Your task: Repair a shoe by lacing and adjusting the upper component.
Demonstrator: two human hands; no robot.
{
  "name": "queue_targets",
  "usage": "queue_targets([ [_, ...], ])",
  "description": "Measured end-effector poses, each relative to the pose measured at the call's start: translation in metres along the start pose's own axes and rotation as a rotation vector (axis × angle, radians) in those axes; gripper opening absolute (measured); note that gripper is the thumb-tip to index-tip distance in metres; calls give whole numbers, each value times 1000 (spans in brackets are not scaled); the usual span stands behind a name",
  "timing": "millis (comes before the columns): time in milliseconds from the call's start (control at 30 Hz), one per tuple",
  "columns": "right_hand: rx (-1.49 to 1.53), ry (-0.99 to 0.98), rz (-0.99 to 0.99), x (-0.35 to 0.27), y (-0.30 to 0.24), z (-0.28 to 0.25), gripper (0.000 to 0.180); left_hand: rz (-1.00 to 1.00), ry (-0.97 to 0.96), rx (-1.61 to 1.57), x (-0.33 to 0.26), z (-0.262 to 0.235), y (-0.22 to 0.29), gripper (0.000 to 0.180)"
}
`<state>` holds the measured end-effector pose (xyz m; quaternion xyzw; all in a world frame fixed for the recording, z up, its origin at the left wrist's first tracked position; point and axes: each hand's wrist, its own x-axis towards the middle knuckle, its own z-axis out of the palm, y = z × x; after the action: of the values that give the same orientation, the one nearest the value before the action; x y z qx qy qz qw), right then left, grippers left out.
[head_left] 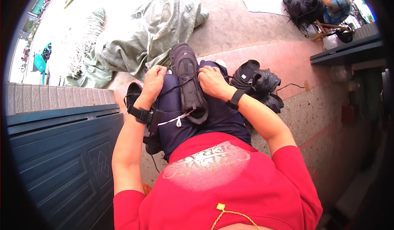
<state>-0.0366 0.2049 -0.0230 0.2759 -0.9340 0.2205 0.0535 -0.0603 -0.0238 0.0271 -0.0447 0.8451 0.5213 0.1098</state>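
A black lace-up shoe [189, 80] lies across my thighs, toe pointing away from me and heel opening near my lap. Its black lace [189, 81] reaches from the shoe's middle toward my right hand [213, 81], whose curled fingers pinch it at the shoe's right side. At the left of the toe, my left hand [153, 81] is closed with fingertips pressed together; what they hold is hidden. Another stretch of lace trails left across my thigh. A thin white string [178, 120] with a small loop hangs from the heel.
More black shoes [256, 82] are piled right of my knees, and another black shoe [133, 92] is at the left. Ahead lie grey-green sacks [143, 33] and bundled pale cord [86, 41]. A blue door [65, 160] stands left. Another person [337, 10] sits far right beside black material.
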Motion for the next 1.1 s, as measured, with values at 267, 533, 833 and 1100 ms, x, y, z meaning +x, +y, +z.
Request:
queue_targets([
  [267,11,-84,-11,5,-2,-2,13,29,-172,347,-46,29,-19,22],
  [533,-238,-3,-127,12,-17,-10,8,259,101,406,-3,24,-22,17],
  [833,-150,22,75,10,-18,-9,12,116,75,384,-39,26,-15,25],
  [1100,-152,19,93,7,-16,-4,10,324,149,492,-32,25,-36,17],
])
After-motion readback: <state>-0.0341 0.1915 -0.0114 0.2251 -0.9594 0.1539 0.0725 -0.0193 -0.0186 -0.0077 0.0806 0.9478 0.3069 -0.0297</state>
